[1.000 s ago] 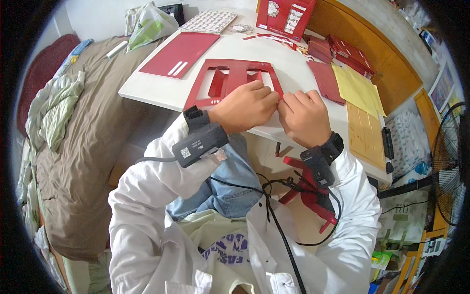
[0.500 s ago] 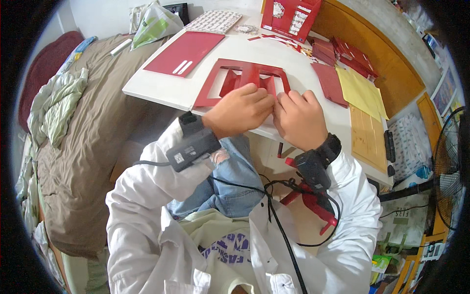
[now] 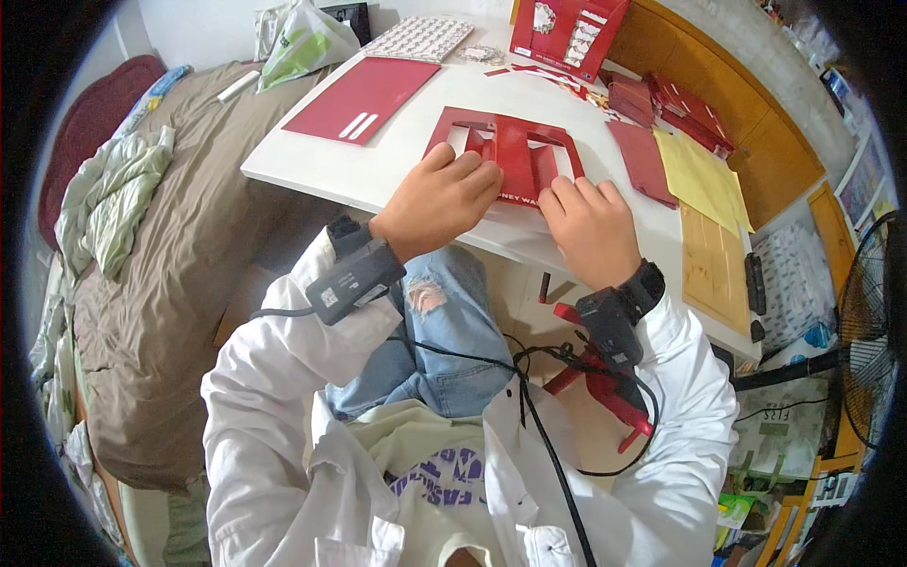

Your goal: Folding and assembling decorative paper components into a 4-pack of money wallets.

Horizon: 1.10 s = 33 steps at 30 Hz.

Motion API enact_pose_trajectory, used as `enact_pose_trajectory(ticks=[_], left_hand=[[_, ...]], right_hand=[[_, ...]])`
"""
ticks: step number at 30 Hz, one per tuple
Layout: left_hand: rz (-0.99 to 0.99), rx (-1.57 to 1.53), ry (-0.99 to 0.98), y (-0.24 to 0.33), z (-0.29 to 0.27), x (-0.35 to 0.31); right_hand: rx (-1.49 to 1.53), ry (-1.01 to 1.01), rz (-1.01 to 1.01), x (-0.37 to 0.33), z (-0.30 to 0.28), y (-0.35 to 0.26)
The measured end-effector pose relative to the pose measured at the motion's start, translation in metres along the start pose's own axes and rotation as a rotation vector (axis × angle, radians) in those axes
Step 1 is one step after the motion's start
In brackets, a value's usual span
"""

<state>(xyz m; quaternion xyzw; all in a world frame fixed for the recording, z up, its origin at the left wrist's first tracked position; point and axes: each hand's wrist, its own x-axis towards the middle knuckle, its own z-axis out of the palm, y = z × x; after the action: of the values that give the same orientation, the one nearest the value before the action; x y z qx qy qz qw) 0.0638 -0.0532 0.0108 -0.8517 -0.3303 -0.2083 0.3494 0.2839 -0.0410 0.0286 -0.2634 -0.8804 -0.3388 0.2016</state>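
A red cardboard sheet (image 3: 513,142) with two cut-out windows lies at the near edge of the white table (image 3: 378,175). Folded flaps stand inside its windows, and pale print shows along its near edge. My left hand (image 3: 439,201) has its fingers curled on the sheet's near left part. At the near right corner, the bent fingers of my right hand (image 3: 593,230) grip the sheet. My fingertips are partly hidden behind my knuckles.
A flat dark-red board (image 3: 364,99) lies to the left, near a patterned sheet (image 3: 416,40). At the back stands a red box (image 3: 567,38) beside paper scraps. Red pieces (image 3: 685,109), a yellow sheet (image 3: 699,180) and a wooden board (image 3: 710,269) lie right.
My hands have moved apart from close together, the left one going left. The red sheet has shifted slightly right, and its near edge with print now shows between my hands.
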Motion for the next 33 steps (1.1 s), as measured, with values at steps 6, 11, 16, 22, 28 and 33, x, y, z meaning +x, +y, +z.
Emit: enact_pose_trajectory(ticks=[6, 11, 16, 22, 28, 33], left_hand=[[0.023, 0.227, 0.141, -0.003, -0.003, 0.010], [0.161, 0.321, 0.208, -0.007, -0.010, 0.019], [0.226, 0.346, 0.132, -0.007, -0.014, 0.019], [0.216, 0.353, 0.223, -0.006, -0.014, 0.019], [0.233, 0.356, 0.303, -0.001, -0.013, 0.032], [0.272, 0.362, 0.325, -0.001, -0.012, 0.039]], right_hand=[[0.108, 0.093, 0.079, 0.003, -0.001, 0.005], [0.338, 0.096, 0.257, 0.002, 0.001, 0.005], [0.498, 0.009, 0.323, 0.002, -0.002, 0.012], [0.869, -0.085, 0.396, 0.002, -0.003, 0.021], [1.197, -0.159, 0.466, 0.005, -0.006, 0.018], [1.301, -0.189, 0.527, -0.001, -0.005, 0.021]])
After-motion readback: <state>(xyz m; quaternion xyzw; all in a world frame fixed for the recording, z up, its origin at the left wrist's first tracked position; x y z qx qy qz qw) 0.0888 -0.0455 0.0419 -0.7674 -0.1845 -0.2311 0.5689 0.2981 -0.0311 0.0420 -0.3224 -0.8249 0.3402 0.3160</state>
